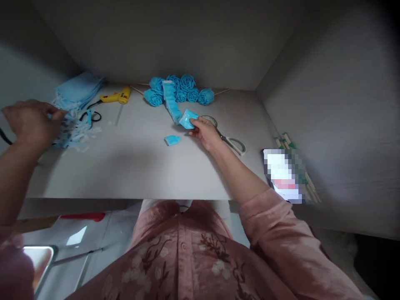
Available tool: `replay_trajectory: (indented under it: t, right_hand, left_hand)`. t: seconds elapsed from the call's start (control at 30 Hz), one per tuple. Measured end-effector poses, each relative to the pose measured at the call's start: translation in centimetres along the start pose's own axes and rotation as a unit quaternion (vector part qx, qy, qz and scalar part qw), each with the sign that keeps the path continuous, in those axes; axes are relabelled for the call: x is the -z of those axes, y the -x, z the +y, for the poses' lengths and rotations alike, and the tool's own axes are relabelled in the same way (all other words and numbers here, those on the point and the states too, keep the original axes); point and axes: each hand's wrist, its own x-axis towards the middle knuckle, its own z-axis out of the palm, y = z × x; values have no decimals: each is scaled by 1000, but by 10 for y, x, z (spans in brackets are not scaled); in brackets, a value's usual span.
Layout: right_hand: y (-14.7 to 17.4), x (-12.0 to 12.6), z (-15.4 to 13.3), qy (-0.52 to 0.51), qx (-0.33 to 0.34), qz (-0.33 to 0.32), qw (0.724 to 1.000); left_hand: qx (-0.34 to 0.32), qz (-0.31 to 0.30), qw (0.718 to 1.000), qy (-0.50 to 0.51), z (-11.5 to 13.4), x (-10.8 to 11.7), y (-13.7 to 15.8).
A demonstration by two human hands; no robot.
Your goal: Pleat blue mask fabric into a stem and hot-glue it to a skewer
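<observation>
My right hand pinches a light-blue fabric piece between thumb and fingers, just above the table. A pleated blue strip runs from the flowers down to that piece. One small blue cut piece lies in front, to the left of the hand. Scissors rest beside my right wrist, partly hidden by the hand. At the far left, my left hand is over a heap of white and blue scraps, fingers drawn together; what they hold, if anything, cannot be made out.
Several blue fabric roses on sticks lie along the back wall. A yellow glue gun and a stack of blue face masks are at back left. At right are a lit, blurred phone and thin sticks with green bits.
</observation>
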Motion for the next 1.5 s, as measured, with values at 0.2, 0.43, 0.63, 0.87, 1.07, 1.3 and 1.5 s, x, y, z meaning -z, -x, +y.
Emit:
replay_trajectory:
  t: [0.2,0.43,0.63,0.87,1.07,1.3,1.5]
  right_hand:
    - [3,-1,-1,21,5,2,1000]
    - [3,-3,-1,43,7,7,999]
    - [5,-4,-3,45,7,9,999]
    - [6,-4,-2,36,7,3,999]
    - [6,-5,-2,22,3,13,1000]
    - [8,-5,-2,6,0,26,1000]
    - [12,-8,-1,42,31,10,999]
  left_hand:
    - [-76,152,981,-96,19,-5,22]
    - [-311,80,943,-86,107,-66,42]
    - [-440,-49,891,-97,172,-128,74]
    - [-194,-114,953,201,183,-147,40]
    - [-98,-215,847,476,204,-139,26]
    - [-95,-237,810,528,204,-147,37]
    - [-108,-205,830,508,197,-143,40]
